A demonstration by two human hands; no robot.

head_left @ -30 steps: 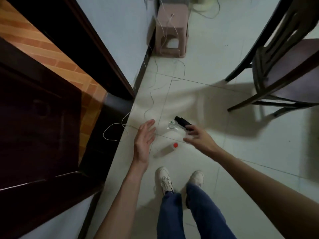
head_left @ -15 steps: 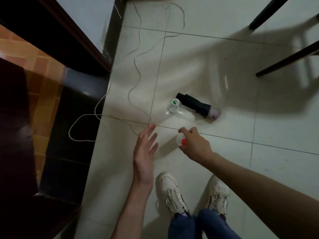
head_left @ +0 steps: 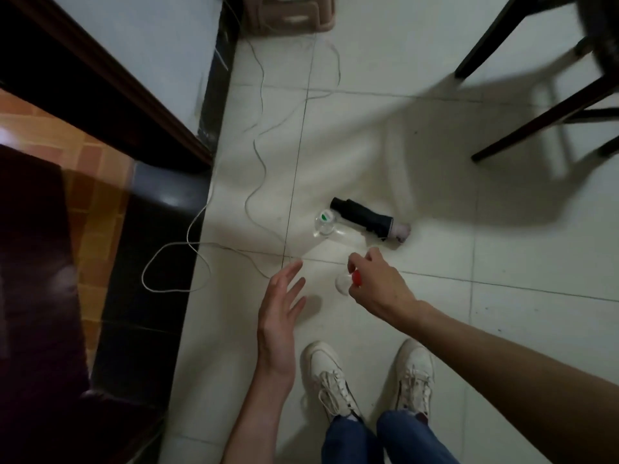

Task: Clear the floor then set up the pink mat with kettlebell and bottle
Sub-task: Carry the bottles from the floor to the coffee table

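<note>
While bent over floor, pinched red-capped bottle (head_left: 346, 282) at cap w/ right hand (head_left: 376, 285); body ran left toward left hand (head_left: 279, 316), fingers spread, empty, just beside

Red-capped bottle (head_left: 346, 282) now off floor.

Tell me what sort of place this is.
Probably a room in a home: pale tiled floor, dark wooden chair, a plastic stool by the wall, a doorway with a dark wood frame, and a loose white cord trailing across the tiles.
</note>
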